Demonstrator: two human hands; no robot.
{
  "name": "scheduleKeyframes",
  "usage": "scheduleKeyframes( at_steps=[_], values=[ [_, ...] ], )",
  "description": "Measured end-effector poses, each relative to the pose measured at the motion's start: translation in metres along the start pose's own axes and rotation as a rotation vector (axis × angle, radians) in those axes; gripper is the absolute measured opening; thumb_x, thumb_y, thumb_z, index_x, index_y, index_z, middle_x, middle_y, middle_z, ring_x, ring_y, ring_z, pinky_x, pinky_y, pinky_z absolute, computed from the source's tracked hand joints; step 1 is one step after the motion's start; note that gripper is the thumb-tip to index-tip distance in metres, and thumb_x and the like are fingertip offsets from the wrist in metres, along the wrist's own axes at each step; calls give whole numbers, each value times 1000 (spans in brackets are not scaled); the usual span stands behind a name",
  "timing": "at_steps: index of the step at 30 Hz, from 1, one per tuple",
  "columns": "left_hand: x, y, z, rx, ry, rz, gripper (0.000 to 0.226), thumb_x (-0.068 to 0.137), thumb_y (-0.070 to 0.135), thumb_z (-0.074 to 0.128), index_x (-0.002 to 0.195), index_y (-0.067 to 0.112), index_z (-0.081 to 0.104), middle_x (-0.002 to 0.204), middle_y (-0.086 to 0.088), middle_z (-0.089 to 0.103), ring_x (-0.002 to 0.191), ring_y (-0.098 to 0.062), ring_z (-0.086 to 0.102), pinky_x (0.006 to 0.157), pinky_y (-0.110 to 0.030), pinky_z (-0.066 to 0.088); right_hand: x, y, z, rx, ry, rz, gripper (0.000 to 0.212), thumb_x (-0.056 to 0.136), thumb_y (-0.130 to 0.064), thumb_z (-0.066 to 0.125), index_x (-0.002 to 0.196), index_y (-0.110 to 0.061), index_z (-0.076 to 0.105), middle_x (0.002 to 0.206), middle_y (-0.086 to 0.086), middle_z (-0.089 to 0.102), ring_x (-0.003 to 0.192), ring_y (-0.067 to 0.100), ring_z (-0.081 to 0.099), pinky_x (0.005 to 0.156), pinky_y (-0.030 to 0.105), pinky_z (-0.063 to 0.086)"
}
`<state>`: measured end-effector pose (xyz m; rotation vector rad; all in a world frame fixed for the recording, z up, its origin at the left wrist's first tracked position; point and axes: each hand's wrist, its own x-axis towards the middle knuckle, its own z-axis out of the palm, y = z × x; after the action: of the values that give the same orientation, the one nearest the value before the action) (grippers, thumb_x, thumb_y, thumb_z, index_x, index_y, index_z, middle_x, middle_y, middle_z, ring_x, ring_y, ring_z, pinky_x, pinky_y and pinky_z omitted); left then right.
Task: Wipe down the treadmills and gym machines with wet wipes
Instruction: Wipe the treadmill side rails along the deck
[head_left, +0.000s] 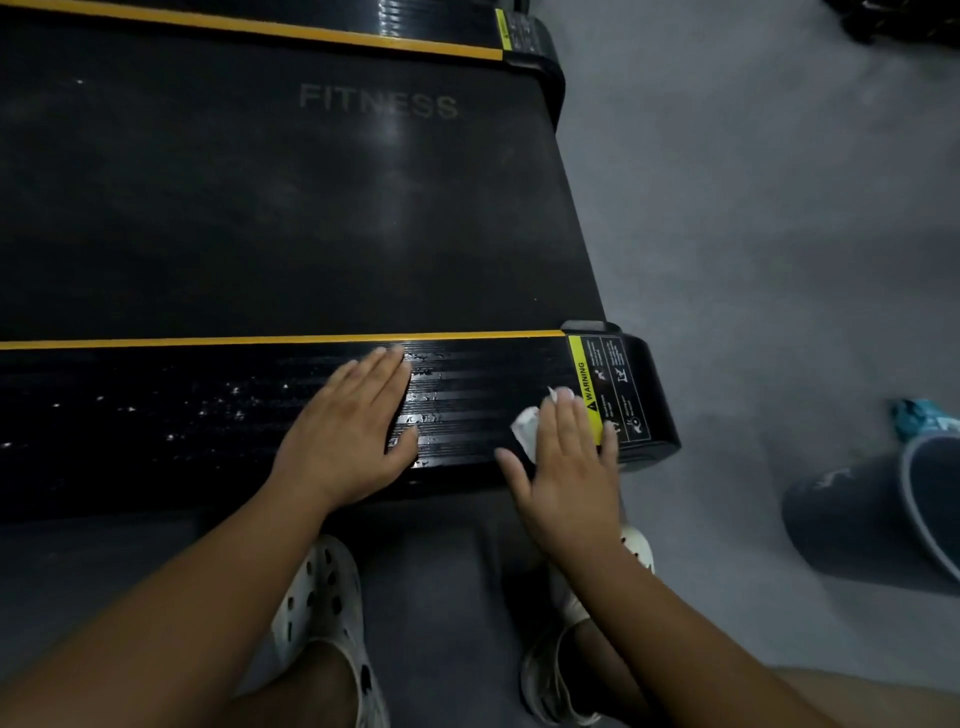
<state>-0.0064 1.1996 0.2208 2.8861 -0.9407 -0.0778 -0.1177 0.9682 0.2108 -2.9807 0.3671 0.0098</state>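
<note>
Both hands lie flat on the treadmill, on its near side rail (ribbed, black, streaked with wet). The left hand rests with fingers straight and together, holding nothing. The right hand, fingers straight, presses a white wet wipe onto the rail just beside the yellow warning label. Right of it, a grey bin sits on the floor.
</note>
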Motion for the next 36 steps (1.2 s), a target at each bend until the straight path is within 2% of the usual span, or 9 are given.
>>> scheduleKeyframes(
  at_steps=[5,7,10,14,16,21,26,31,36],
  values=[
    [0,-1,-2,-3,4,-1,79,92,54,32,154,4,38,164,-12,30,152,-24,28,124,-37,11,-19,-29,8,39,-37,-284,79,102,-64,16,154,-9,38,164,9,30,152,25,26,119,52,16],
    [0,-1,-2,-3,10,-5,79,93,54,32,155,5,36,165,-11,28,153,-23,25,124,-35,9,-7,-15,6,47,-6,-227,78,103,-63,12,154,-11,38,164,7,32,151,23,29,119,52,16],
    [-1,-2,-1,-20,19,-5,77,94,52,30,156,6,35,165,-10,26,154,-22,23,125,-37,11,39,-38,-3,103,-49,-65,87,97,-68,0,159,-13,27,168,5,20,156,20,12,123,50,4],
    [0,-3,2,-23,18,3,72,98,48,28,156,6,36,166,-10,25,154,-21,21,126,-40,17,41,-64,2,105,-119,-323,83,99,-69,-4,160,-20,27,168,3,17,156,19,10,124,52,8],
    [1,-2,3,-20,25,8,71,97,46,31,154,5,39,164,-11,30,153,-22,25,125,-40,16,39,-49,1,72,-91,-320,80,101,-67,0,159,-20,30,167,2,21,155,18,16,123,54,15],
    [1,-2,5,-17,42,11,70,96,44,31,154,5,39,164,-11,31,153,-22,27,124,-40,16,87,-70,-8,94,-193,-223,87,89,-65,-10,163,-20,4,170,-1,-5,155,13,-13,124,49,-8],
    [0,-3,5,-44,24,-6,70,98,44,21,159,9,28,168,-7,19,155,-16,13,127,-36,8,50,-52,-5,65,-150,-432,67,103,-52,9,161,-18,22,169,-1,12,155,12,4,124,53,13],
    [-1,-13,1,-2,9,35,68,99,46,28,153,6,41,162,-11,35,151,-22,31,124,-38,20,90,-70,-9,83,-180,-231,78,95,-55,-5,162,-18,9,170,-1,3,156,13,-4,126,48,-1],
    [-20,-34,-1,42,31,8,68,100,46,32,152,4,41,162,-13,34,150,-25,33,120,-41,19,29,-65,5,50,-126,-570,60,107,-48,24,157,-17,35,166,2,23,154,15,17,121,49,21]
  ],
)
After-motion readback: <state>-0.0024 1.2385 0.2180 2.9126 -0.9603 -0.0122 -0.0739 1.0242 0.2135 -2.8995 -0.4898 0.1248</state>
